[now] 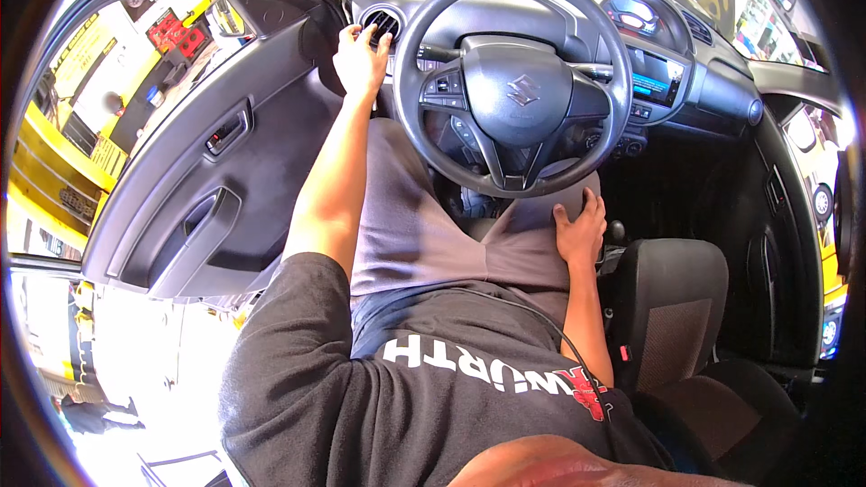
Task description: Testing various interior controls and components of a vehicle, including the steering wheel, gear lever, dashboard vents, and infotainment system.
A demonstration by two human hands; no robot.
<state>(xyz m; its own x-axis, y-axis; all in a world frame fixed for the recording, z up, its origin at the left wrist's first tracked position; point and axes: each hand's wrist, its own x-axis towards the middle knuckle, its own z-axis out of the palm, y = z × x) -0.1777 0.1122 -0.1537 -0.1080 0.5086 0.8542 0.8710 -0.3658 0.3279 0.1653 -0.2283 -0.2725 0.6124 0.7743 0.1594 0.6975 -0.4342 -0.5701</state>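
Air vent: round black plastic air vent with dark slats and a pale silvery ring (389,22); its near edge and part of the slats are behind fingers, slat angle too small to tell.
Vent location: left end of the dark grey moulded plastic dashboard (532,25), between the door hinge side and the wheel rim.
Left hand: bare left hand (361,63) at the vent, fingers apart and bent, tips over the slats; contact looks likely, but cannot tell if a slat is pinched.
Left arm: reaches forward past the left thigh, elbow slightly bent, black short sleeve (302,325) above the elbow.
Right hand: bare right hand (580,227) lies relaxed on the right thigh, released, thumb apart from loosely bent fingers, on grey cloth trousers (397,234).
Right arm: forearm beside the torso, just left of the dark fabric passenger seat (677,293).
Steering wheel: black three-spoke steering wheel (519,95), right of the left hand, apart from both hands.
Door: dark grey plastic door panel (271,158), swung outward on the left.
Door container: scooped black pull pocket (229,216) low on the panel; inside is dark, contents cannot be told.
Screen: lit rectangular dash screen (654,75) right of the wheel.
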